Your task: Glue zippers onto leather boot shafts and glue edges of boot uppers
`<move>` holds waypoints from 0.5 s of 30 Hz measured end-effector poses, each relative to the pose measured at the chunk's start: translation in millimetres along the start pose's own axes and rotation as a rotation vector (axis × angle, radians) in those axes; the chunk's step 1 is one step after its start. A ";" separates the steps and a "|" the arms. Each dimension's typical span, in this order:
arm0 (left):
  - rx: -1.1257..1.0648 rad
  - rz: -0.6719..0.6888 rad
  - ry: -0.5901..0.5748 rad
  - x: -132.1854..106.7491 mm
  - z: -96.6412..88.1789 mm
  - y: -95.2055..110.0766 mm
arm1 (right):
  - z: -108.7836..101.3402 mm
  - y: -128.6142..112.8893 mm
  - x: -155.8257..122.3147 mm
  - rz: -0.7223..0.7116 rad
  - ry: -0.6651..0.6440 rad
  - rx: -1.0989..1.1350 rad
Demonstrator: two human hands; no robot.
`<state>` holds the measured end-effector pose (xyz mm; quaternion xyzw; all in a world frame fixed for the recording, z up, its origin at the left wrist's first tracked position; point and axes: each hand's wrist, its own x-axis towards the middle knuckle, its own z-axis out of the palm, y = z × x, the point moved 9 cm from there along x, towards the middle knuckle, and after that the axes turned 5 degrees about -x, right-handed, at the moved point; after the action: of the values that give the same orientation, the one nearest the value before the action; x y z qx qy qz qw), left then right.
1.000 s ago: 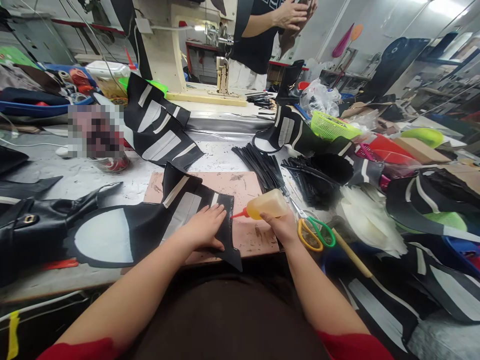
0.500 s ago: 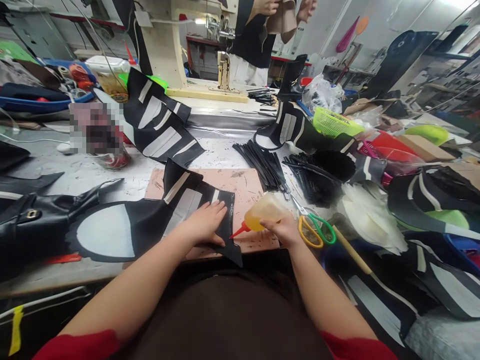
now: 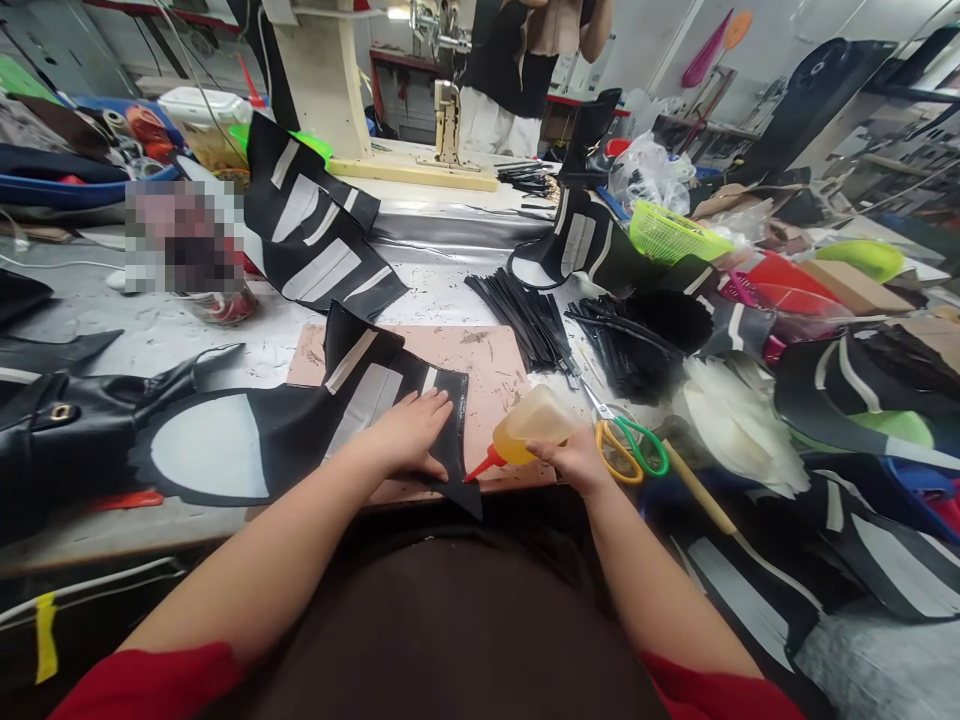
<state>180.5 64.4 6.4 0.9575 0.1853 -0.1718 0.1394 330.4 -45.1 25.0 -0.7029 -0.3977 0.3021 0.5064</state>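
Observation:
My left hand [image 3: 411, 432] lies flat, fingers stretched, on a black boot upper piece [image 3: 292, 425] with white and grey backing strips. The piece rests partly on a pinkish board [image 3: 495, 365], and its pointed corner hangs over the board's front edge. In my right hand [image 3: 574, 458] is a squeeze glue bottle [image 3: 534, 420], half clear with yellow liquid and a red nozzle. It is tilted, and the nozzle tip is at the right edge of the black piece near that corner. A shiny line runs along the edge above the tip.
Scissors [image 3: 626, 448] with green and yellow handles lie right of the board, beside bundles of black strips [image 3: 525, 320]. A wooden-handled tool [image 3: 701, 488] is further right. More boot pieces [image 3: 322, 225] lie behind. A sewing machine [image 3: 330, 90] and another person [image 3: 517, 70] are beyond.
The bottle's nozzle has moved slightly down along the piece's edge toward the pointed corner. My left hand stays flat on the piece. The camera view has shifted a little.

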 end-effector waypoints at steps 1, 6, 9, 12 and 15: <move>-0.004 0.000 0.006 0.1 -0.1 0.0 | 0.8 0.0 1.0 -0.007 -0.028 -0.013; -0.005 0.004 0.021 0.7 0.9 -0.8 | -7.8 -3.0 3.9 -0.048 0.019 -0.061; -0.004 0.003 0.016 0.9 1.4 -1.0 | -6.4 -5.2 4.0 -0.057 -0.010 -0.048; -0.002 0.001 0.003 1.0 2.0 -0.9 | -6.3 -6.5 4.5 -0.065 -0.027 -0.033; 0.000 -0.003 0.005 0.9 1.7 -1.3 | -8.5 -5.8 5.5 -0.059 -0.028 -0.025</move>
<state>180.3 65.3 4.3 0.9576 0.1872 -0.1696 0.1388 338.8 -43.4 33.0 -0.6928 -0.4291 0.2918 0.5008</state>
